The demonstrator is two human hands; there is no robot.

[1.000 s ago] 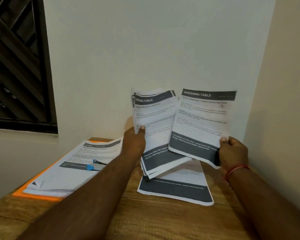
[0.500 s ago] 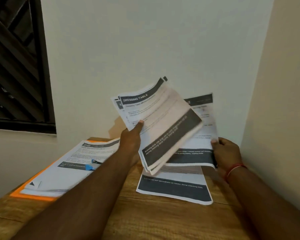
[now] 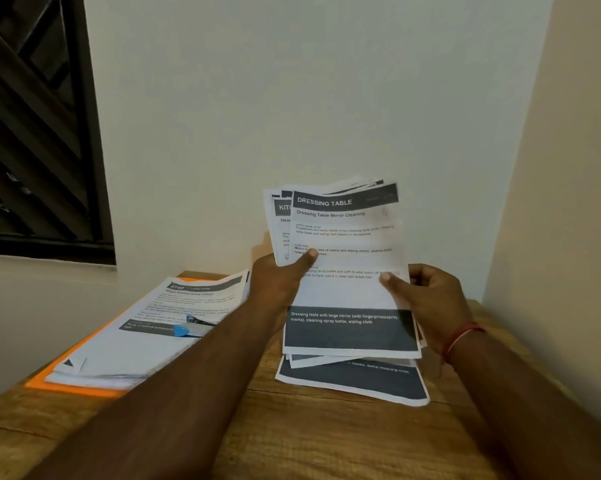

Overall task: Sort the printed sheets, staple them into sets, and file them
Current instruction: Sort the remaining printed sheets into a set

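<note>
My left hand (image 3: 278, 282) grips a stack of printed sheets (image 3: 347, 292) upright above the table, thumb on the front page. The top sheet is headed "DRESSING TABLE"; a sheet behind it peeks out at the left. My right hand (image 3: 427, 296) pinches the right edge of the top sheet, thumb in front. Below them one printed sheet (image 3: 354, 382) with a dark bottom band lies flat on the wooden table (image 3: 327, 441). At left an orange folder (image 3: 63, 384) carries a pile of printed sheets (image 3: 146, 334), with a blue stapler (image 3: 188, 327) lying on top.
Walls close the table in at the back and at the right, forming a corner. A dark window frame (image 3: 42, 133) sits at the upper left. My forearms cross the front of the table.
My right hand laid down the single sheet it held apart and came back to the stack's right edge. The stack tilted left, then returned upright, now squarely facing me.
</note>
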